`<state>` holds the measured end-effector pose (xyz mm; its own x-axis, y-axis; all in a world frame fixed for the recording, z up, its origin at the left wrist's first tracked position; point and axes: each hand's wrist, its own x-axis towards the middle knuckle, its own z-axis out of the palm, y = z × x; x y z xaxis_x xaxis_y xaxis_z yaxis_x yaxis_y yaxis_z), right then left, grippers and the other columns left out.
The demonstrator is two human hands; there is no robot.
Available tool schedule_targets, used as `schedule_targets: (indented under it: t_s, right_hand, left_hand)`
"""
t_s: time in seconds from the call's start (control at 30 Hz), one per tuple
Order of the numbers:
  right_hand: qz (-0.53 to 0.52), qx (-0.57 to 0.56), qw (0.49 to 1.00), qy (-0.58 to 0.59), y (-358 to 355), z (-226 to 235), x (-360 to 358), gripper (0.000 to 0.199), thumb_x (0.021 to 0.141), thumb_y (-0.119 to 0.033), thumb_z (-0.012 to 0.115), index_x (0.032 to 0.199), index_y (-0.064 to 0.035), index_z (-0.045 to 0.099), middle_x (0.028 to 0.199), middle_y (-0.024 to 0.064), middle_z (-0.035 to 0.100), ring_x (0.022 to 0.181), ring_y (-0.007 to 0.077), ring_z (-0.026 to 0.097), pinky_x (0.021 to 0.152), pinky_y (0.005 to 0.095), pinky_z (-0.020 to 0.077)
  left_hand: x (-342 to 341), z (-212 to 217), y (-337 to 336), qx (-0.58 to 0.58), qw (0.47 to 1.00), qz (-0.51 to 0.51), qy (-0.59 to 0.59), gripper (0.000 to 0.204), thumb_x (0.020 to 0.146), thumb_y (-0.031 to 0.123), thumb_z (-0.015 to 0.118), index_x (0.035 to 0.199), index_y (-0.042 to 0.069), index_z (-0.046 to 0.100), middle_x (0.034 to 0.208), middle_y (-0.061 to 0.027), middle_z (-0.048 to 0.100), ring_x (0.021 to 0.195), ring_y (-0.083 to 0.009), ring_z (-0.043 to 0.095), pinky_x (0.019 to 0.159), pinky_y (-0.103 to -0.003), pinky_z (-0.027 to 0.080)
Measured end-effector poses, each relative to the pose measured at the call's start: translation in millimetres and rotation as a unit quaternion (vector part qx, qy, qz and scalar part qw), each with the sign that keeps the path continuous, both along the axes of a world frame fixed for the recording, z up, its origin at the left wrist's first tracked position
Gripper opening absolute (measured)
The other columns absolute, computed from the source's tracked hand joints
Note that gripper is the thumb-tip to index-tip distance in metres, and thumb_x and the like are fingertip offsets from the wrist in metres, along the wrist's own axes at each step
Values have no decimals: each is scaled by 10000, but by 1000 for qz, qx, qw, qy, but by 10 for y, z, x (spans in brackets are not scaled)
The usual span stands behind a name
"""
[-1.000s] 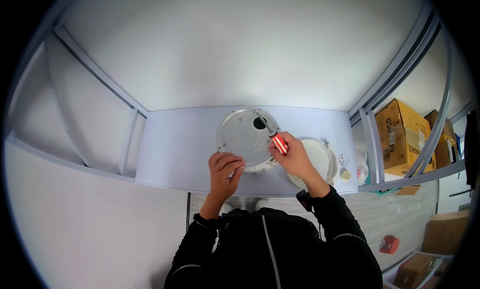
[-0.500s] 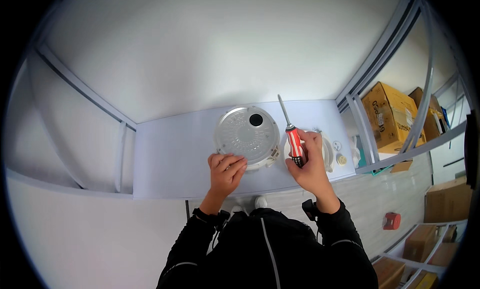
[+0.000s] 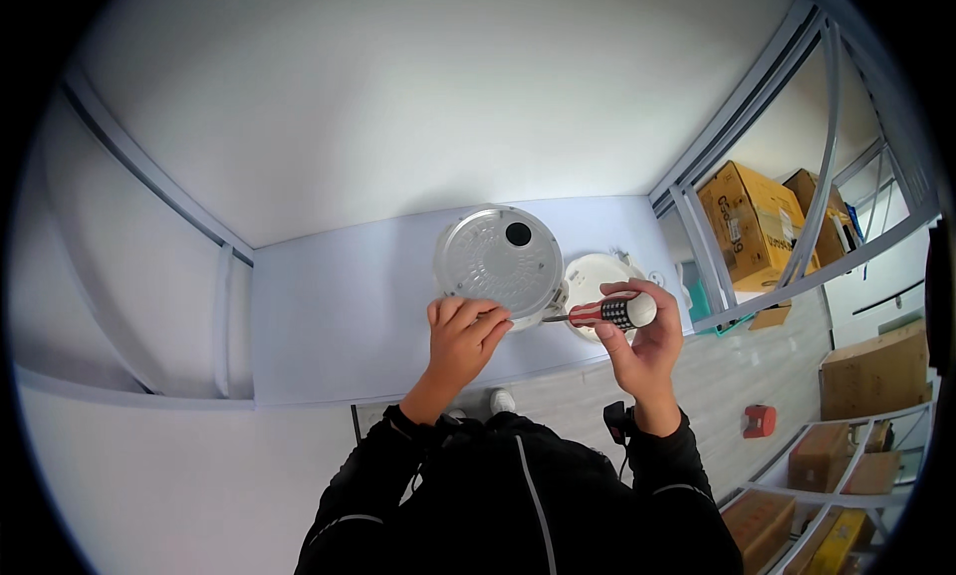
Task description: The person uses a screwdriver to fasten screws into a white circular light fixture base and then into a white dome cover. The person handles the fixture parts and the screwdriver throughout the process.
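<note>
A round housing (image 3: pixel 488 261) with a clear, silvery top, a pale rim and a black circle stands on the white tabletop. My left hand (image 3: pixel 463 341) is closed on its near edge, fingertips bunched at the rim, thumb partly hidden. My right hand (image 3: pixel 647 351) holds a screwdriver (image 3: pixel 615 312) by its red, white and black handle. The shaft points left at the rim beside my left fingertips; whether its tip touches a screw is too small to tell. Under the screwdriver lies a white round shell (image 3: pixel 590 270), partly covered by my right hand.
A small round white piece (image 3: pixel 656 277) lies right of the shell. Metal frame posts (image 3: pixel 224 321) bound the table at both sides, with a wall behind. Cardboard boxes (image 3: pixel 749 227) sit beyond the right frame, and a red object (image 3: pixel 760 422) is on the floor.
The screwdriver has swung from pointing up and away to pointing left at the housing's rim. My right hand has turned over with it. My left fingers have bunched closer together at the edge.
</note>
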<state>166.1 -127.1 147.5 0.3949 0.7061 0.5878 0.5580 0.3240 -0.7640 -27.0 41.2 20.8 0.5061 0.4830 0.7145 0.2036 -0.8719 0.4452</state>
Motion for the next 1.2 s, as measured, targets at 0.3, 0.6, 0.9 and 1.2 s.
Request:
schedule_targets:
  t_s: [0.3, 0.6, 0.9, 1.2]
  right_hand:
    - [26, -5, 999, -20, 194, -48, -243, 629, 990, -108, 819, 1502, -11, 466, 1290, 202, 732, 1142, 249, 722, 1030, 382, 551]
    - [28, -21, 999, -29, 323, -56, -302, 611, 992, -142, 825, 1486, -23, 487, 1283, 189, 741, 1083, 250, 741, 971, 375, 565]
    - [37, -37, 998, -30, 380, -48, -316, 581, 993, -141, 825, 1465, -23, 508, 1269, 161, 751, 1060, 232, 746, 919, 353, 581]
    - [38, -57, 996, -54, 428, 31, -301, 576, 920, -137, 898, 1388, -23, 583, 1223, 148, 765, 1061, 255, 760, 929, 368, 590]
  left_hand:
    - [-2, 15, 31, -28, 1000, -6, -2, 136, 842, 225, 893, 950, 173, 828, 1038, 81, 747, 1045, -182, 597, 979, -394, 356]
    - [-12, 23, 32, -65, 998, -9, -4, 153, 824, 223, 901, 952, 171, 836, 1047, 84, 758, 1067, -171, 607, 985, -392, 357]
    - [-10, 10, 15, -93, 996, -8, -7, 158, 810, 227, 913, 939, 170, 842, 1030, 90, 768, 1060, -169, 618, 987, -394, 360]
    - [20, -41, 13, -96, 995, -4, -15, 153, 806, 227, 917, 925, 172, 838, 1020, 90, 770, 1059, -168, 619, 973, -401, 355]
